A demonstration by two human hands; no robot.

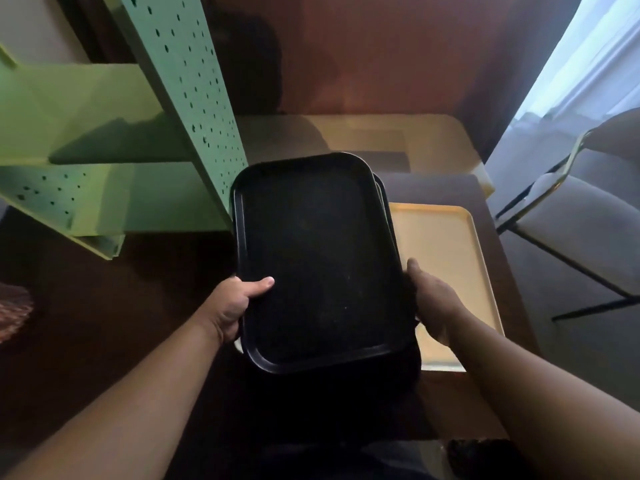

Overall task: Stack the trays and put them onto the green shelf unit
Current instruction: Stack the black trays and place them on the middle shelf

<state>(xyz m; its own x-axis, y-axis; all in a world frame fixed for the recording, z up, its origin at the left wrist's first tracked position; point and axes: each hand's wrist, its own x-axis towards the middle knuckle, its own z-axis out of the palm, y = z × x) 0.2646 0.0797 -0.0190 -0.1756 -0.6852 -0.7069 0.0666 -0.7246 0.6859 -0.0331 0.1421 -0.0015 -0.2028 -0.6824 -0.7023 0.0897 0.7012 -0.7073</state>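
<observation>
Green shelf unit (114, 133) upper left, cut off by frame edge, left hand (235, 306) clasping black tray (318, 265) at centre, second dark rim barely visible beneath, right hand (433, 299) gripping opposite edge, fingers hidden, cream tray (446, 258) partly covered on table (485, 393) at right.

I hold a black tray (318, 258) flat, long side running away from me, with another dark tray's rim showing beneath. A cream tray (446, 265) lies right of it; the green shelf (104, 133) stands left.
</observation>
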